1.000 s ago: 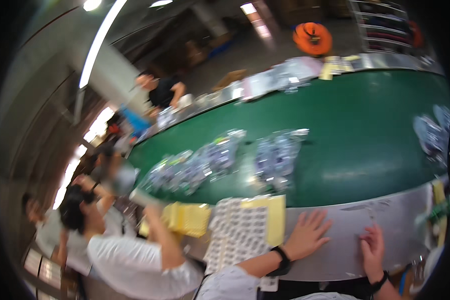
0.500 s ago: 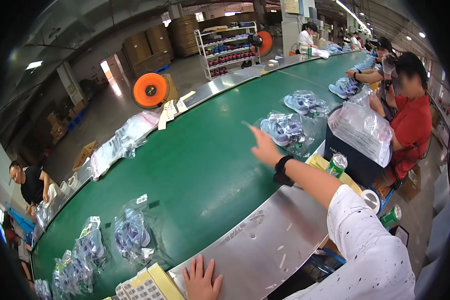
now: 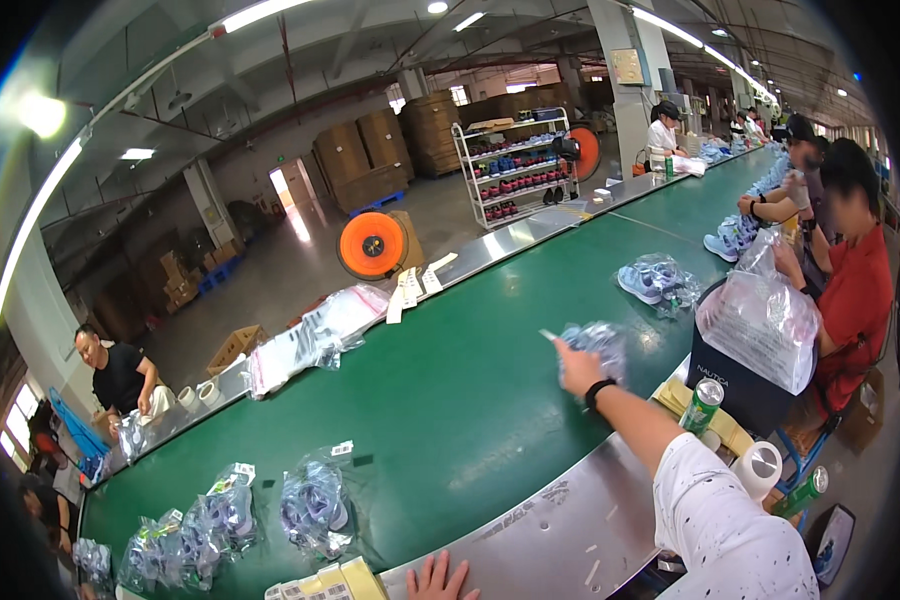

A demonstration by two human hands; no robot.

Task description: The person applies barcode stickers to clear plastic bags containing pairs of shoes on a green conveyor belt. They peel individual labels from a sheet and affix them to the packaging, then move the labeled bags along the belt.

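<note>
My right hand [image 3: 578,368] reaches out over the green conveyor belt [image 3: 440,410], a black band at its wrist. Its fingers are closed, and a small white label [image 3: 549,336] sticks out past the fingertips. Directly behind the hand lies a pair of light blue shoes in a clear bag [image 3: 604,345], blurred; whether the hand touches the bag I cannot tell. My left hand [image 3: 442,580] lies flat with fingers spread on the metal edge [image 3: 560,520]. Beside it are yellow-backed label sheets [image 3: 335,583]. Another bagged pair [image 3: 315,505], with a white label, rests further left on the belt.
Several bagged shoes [image 3: 195,530] sit at the belt's left end. Clear bags [image 3: 315,335] and label strips [image 3: 415,288] lie along the far edge. At right stand a green can [image 3: 703,405], a dark box [image 3: 735,390] and a person in red [image 3: 855,290]. An orange fan [image 3: 372,246] stands beyond.
The view has tilted up and swung left. My right hand is over the bagged shoes, which have shifted left along the belt. My left hand stays on the metal edge.
</note>
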